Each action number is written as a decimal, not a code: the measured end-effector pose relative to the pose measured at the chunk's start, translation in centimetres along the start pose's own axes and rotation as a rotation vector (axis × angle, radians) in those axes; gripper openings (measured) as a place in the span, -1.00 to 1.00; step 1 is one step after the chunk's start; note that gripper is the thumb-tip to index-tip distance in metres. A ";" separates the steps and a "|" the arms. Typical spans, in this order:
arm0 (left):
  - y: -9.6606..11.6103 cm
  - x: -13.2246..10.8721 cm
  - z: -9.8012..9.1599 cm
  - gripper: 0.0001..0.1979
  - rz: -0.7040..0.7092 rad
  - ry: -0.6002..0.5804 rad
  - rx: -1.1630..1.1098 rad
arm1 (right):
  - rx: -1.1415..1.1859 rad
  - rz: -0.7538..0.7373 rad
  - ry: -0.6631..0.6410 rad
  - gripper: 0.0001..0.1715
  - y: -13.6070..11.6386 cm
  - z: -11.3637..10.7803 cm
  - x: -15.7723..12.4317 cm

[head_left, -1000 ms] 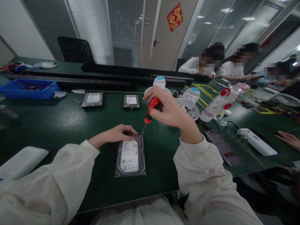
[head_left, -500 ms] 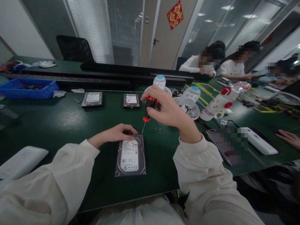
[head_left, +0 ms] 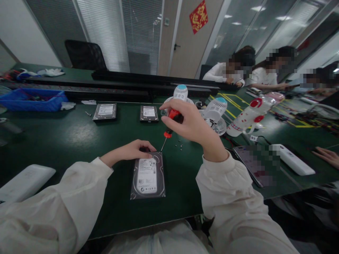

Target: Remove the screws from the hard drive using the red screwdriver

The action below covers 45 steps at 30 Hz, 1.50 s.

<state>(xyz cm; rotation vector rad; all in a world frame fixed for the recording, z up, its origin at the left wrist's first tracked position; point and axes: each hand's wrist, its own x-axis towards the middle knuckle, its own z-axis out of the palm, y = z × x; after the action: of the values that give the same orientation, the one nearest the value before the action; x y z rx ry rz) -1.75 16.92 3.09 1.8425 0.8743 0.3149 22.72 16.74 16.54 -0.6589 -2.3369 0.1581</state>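
A hard drive (head_left: 147, 174) with a white label lies flat on the green table in front of me. My left hand (head_left: 137, 150) grips its far left corner, thumb on top and fingers curled over the far edge. My right hand (head_left: 184, 118) holds a red and black screwdriver (head_left: 167, 133) above the drive's far right corner. The thumb and forefinger are somewhat apart, and the handle sits against the palm. The shaft slants down to the left, its tip at that corner. Several tiny screws (head_left: 179, 145) lie on the table right of the shaft.
Two other hard drives, one left (head_left: 105, 111) and one middle (head_left: 149, 114), lie farther back. White fans (head_left: 215, 109), a bottle (head_left: 241, 120), a phone (head_left: 251, 165) and a white power bank (head_left: 292, 159) stand or lie rightward. A blue bin (head_left: 33, 100) is at left. Other people sit at right.
The screwdriver's handle has tipped to the right, and my right thumb and forefinger have loosened around it. The tip stays at the drive's corner; my left hand keeps its place.
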 end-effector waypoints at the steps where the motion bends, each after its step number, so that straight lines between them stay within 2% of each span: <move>1: -0.1 0.0 0.0 -0.60 0.001 -0.002 -0.001 | -0.007 0.004 0.015 -0.75 0.0 0.0 0.0; 4: -0.3 0.1 -0.1 -0.59 0.002 -0.007 -0.005 | -0.003 -0.001 0.017 -0.77 0.1 -0.1 0.0; 8: -0.5 0.1 0.0 -0.57 0.001 -0.004 -0.009 | -0.019 -0.003 -0.056 -0.61 0.0 -0.3 -0.1; 15: -0.2 0.1 -0.1 -0.56 -0.010 -0.012 -0.005 | -0.034 0.024 -0.019 -0.77 0.2 -0.2 0.0; 20: 0.1 0.0 -0.1 -0.57 0.007 -0.013 0.002 | -0.031 -0.026 -0.047 -0.56 0.0 -0.3 -0.1; 24: 0.3 0.0 0.0 -0.57 0.001 -0.004 0.004 | -0.046 0.003 -0.039 -0.75 0.1 -0.1 0.0; 27: 0.2 0.0 0.1 -0.57 0.005 0.010 0.018 | -0.056 0.005 -0.022 -0.79 0.3 -0.1 0.0; 33: 0.0 0.0 0.0 -0.56 0.014 -0.005 0.003 | -0.055 -0.017 -0.051 -0.62 0.1 -0.3 -0.2; 38: 0.0 0.0 -0.1 -0.58 0.001 -0.012 -0.011 | -0.081 0.042 -0.044 -0.81 0.0 -0.2 -0.1; 45: 0.2 0.0 0.0 -0.58 0.000 -0.007 -0.008 | -0.061 0.005 -0.059 -0.66 -0.2 -0.3 -0.1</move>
<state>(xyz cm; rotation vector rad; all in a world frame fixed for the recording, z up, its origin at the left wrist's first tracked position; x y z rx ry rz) -1.65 16.89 3.29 1.8350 0.8670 0.3115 22.91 16.45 16.75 -0.6994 -2.4053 0.1101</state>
